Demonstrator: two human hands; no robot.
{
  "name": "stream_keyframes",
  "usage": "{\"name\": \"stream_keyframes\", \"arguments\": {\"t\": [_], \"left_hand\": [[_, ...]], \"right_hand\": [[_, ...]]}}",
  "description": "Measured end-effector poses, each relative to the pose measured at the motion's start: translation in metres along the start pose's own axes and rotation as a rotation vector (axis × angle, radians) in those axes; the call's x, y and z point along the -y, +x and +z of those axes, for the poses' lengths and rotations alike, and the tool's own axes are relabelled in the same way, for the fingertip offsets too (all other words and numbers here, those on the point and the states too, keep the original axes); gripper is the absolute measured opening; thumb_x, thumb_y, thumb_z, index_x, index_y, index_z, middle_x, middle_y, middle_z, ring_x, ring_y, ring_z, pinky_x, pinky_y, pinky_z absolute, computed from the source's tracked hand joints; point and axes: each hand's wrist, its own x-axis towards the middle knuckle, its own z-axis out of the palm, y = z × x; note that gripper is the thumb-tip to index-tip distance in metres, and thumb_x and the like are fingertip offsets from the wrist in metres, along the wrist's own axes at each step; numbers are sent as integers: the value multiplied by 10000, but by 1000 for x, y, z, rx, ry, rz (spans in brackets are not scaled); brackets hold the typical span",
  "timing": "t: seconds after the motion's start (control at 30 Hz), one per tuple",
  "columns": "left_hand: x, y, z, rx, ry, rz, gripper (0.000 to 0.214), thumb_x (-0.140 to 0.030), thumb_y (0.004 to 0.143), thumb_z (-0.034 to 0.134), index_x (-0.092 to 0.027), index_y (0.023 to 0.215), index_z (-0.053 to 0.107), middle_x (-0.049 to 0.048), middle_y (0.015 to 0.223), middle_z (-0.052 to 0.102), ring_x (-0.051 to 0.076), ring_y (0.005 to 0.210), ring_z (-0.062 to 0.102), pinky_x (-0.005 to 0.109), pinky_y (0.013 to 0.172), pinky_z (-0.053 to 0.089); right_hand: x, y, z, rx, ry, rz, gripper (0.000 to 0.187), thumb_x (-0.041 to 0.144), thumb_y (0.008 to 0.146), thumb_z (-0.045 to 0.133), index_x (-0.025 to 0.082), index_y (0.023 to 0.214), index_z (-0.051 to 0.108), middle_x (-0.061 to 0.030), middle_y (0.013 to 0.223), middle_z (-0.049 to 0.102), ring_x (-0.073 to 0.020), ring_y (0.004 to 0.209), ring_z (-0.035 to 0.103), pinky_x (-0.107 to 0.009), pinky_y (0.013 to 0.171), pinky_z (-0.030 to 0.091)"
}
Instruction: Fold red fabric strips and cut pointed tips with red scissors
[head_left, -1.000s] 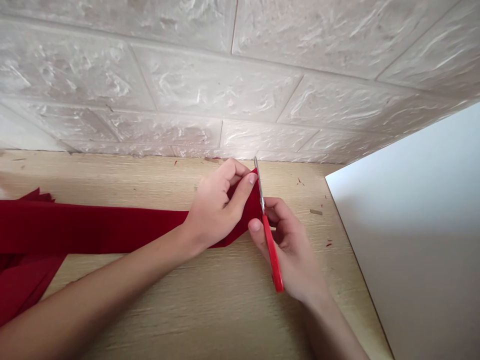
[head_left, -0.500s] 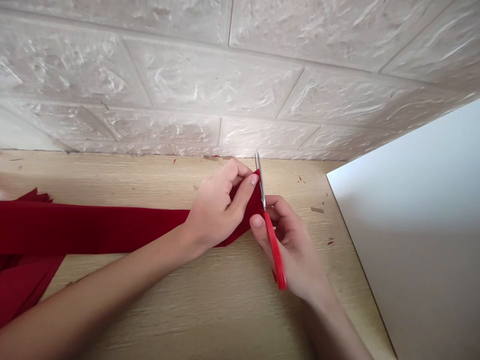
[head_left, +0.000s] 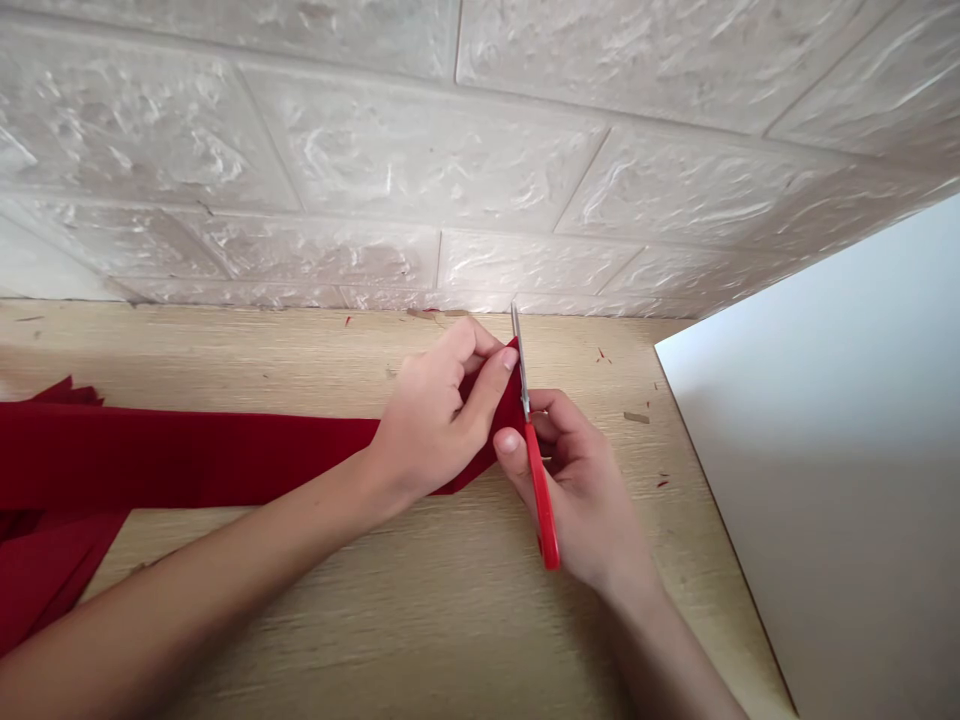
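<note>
A long strip of dark red fabric [head_left: 195,455] runs in from the left edge to my left hand [head_left: 442,420], which pinches its right end between thumb and fingers. My right hand [head_left: 592,490] grips a pair of scissors [head_left: 541,500] by the red handles, thumb and fingers through the loops. The blades point away from me, close together, along the cut end of the fabric, just right of my left thumb. Part of the fabric is hidden beneath my left hand and forearm.
More red fabric [head_left: 52,570] lies piled at the left on the light wooden table [head_left: 420,620]. Small scraps [head_left: 636,417] are scattered about. A white brick-patterned wall [head_left: 420,150] rises behind, and a white panel [head_left: 832,430] stands at the right.
The scissor blades have closed together, and the handles have shifted slightly left with my right hand. My left hand keeps its hold on the fabric in the same place.
</note>
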Motion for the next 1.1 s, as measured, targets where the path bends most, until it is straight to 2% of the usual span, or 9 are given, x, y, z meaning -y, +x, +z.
{"name": "stream_keyframes", "arguments": {"t": [0.23, 0.33, 0.43, 0.67, 1.1], "left_hand": [[-1, -2, 1, 48, -35, -6, 210, -220, 1004, 534, -207, 797, 501, -61, 610, 556, 66, 504, 468, 225, 494, 362], [0, -1, 2, 50, -53, -24, 215, -239, 1013, 533, -210, 801, 509, -55, 603, 557, 75, 499, 461, 239, 490, 350], [0, 0, 0, 38, -76, -44, 212, -257, 1018, 532, -211, 811, 517, -50, 600, 557, 82, 506, 472, 246, 488, 351], [-1, 1, -3, 39, -87, -65, 217, -279, 1015, 531, -216, 809, 504, -53, 598, 538, 86, 510, 465, 254, 491, 367], [0, 0, -1, 47, -93, -64, 196, -270, 1002, 535, -220, 814, 516, -45, 616, 563, 89, 518, 484, 258, 492, 386]], "right_hand": [[-2, 0, -1, 4, 36, 2, 347, 495, 852, 799, 240, 984, 605, 81, 580, 536, -111, 519, 473, -244, 491, 396], [-2, -1, -4, -48, 16, -24, 359, 573, 924, 687, 250, 1032, 575, 77, 598, 521, -115, 512, 461, -250, 478, 392], [1, -2, -7, -43, -14, -58, 380, 611, 962, 605, 246, 1059, 563, 56, 666, 537, -124, 573, 482, -257, 524, 441], [3, -4, -5, 68, -91, -36, 311, 444, 901, 751, 236, 1068, 589, 58, 736, 567, -110, 603, 470, -254, 576, 439], [2, -4, -6, 63, -134, -41, 302, 458, 905, 743, 238, 1046, 592, 28, 811, 651, -140, 708, 549, -264, 632, 448]]}}
